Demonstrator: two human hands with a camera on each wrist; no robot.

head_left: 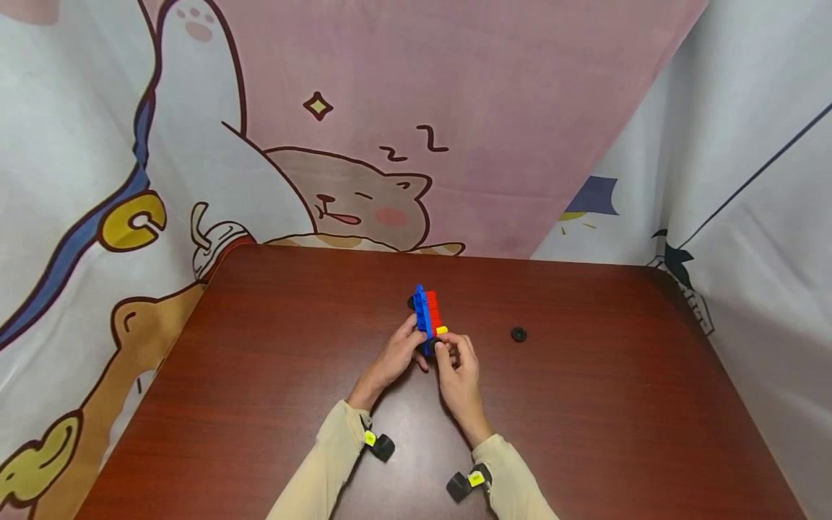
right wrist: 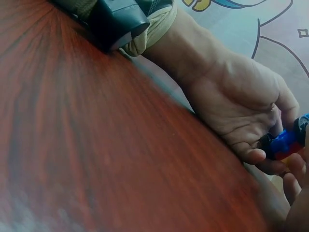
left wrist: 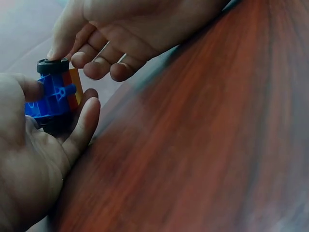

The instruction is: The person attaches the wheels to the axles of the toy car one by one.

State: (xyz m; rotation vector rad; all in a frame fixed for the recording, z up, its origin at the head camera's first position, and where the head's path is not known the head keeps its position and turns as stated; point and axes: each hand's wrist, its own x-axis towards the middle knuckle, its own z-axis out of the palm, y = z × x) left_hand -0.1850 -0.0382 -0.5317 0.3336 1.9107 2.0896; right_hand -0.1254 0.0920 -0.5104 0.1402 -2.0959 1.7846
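My left hand (head_left: 392, 359) grips a small toy car (head_left: 422, 310) above the table, with its blue underside turned to the left and its red and yellow top to the right. At the car's near end my right hand (head_left: 463, 383) pinches a black wheel (head_left: 435, 346). In the left wrist view the thumb lies on the face of that wheel (left wrist: 52, 66), which sits against the blue frame (left wrist: 53, 96). Another black wheel shows at the far left corner of the car. The right wrist view catches only part of the car (right wrist: 286, 140) between both hands.
One loose black wheel (head_left: 518, 334) lies on the brown wooden table (head_left: 617, 390), to the right of the hands. Cartoon-printed cloth (head_left: 494, 130) hangs behind the table and along its sides. A small black camera (head_left: 382, 448) is strapped at each wrist.
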